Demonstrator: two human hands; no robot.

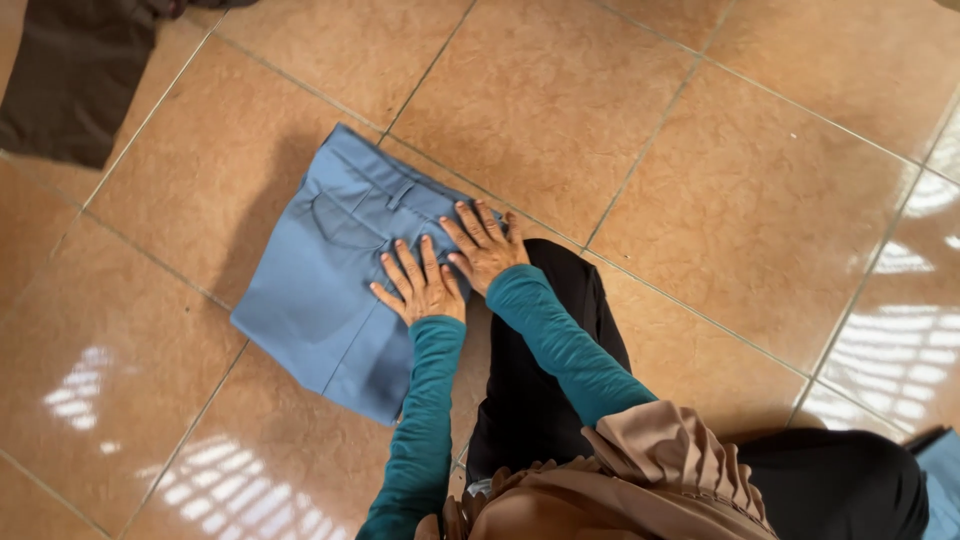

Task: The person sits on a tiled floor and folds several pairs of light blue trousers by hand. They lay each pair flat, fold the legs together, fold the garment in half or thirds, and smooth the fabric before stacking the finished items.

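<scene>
Folded blue trousers [330, 290] lie flat on the tan tiled floor [700, 180], left of the person's black-clad knee [540, 340]. Both hands press on the trousers' right edge, fingers spread wide and flat, gripping nothing: left hand [425, 288] nearer, right hand [487, 247] just beyond it, touching. A dark cloth [70, 80] lies at far left.

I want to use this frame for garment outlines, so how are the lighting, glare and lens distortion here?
Head view: bright window glare streaks the glossy floor tiles at right and lower left; the folded blue trousers are evenly lit and sharp, with a soft shadow along their left edge; the left hand and right hand pressing on them show no motion blur; grout lines bow slightly, hinting at wide-angle distortion.
</scene>
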